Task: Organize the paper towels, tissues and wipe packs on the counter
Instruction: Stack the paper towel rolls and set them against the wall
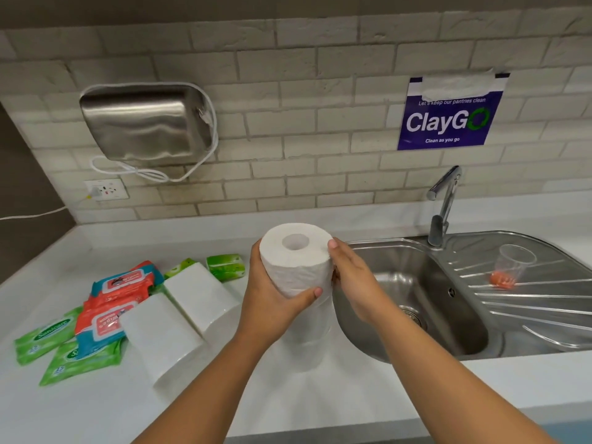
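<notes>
I hold a white paper towel roll (296,261) upright above the white counter (105,408), near the sink's left rim. My left hand (275,302) wraps its left side and my right hand (350,280) presses its right side. Beneath it stands another white roll (312,344), partly hidden. To the left lie two white folded tissue packs (163,341) (201,296), red-and-blue wipe packs (123,283) (101,328), green wipe packs (45,338) (83,360) and small green tissue packs (226,266).
A steel sink (413,277) with a faucet (443,203) is on the right. On its drainboard stands a clear plastic cup (512,265). A steel dispenser (145,123) and a wall socket (107,189) hang on the brick wall.
</notes>
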The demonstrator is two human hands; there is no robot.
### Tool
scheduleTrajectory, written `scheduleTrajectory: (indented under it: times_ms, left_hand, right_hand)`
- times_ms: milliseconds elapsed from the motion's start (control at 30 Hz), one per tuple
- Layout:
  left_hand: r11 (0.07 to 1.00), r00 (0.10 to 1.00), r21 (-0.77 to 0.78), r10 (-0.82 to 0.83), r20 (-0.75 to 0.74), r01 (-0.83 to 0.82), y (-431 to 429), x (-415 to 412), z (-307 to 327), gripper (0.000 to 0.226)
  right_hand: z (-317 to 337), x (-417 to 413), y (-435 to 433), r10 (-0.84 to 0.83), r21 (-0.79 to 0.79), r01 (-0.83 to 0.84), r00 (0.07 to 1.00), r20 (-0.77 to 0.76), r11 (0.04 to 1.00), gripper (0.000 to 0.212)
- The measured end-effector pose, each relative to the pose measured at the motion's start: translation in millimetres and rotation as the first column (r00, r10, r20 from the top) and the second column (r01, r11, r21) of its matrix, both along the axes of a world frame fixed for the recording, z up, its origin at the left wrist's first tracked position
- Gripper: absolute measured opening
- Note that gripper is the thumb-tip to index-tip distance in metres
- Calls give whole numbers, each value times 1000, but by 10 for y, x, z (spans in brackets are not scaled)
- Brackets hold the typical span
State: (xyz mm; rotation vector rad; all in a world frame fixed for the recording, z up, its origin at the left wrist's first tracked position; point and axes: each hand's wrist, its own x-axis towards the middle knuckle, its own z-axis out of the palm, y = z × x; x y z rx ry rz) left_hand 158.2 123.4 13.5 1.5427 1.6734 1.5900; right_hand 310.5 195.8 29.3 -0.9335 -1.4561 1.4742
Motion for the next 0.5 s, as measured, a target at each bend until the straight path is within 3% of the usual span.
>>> scheduleTrajectory:
  times_ms: [300,500]
  left_hand:
    - [996,997,-48,-73,4,73,35,-113,-15,124]
    - [997,999,-50,-51,-2,51,40,-122,-60,125]
  right_hand:
    - [-96,-132,-134,-52,-24,52,999,3,998,59]
    - [-147,-201,-110,-63,-32,61,997,-39,998,57]
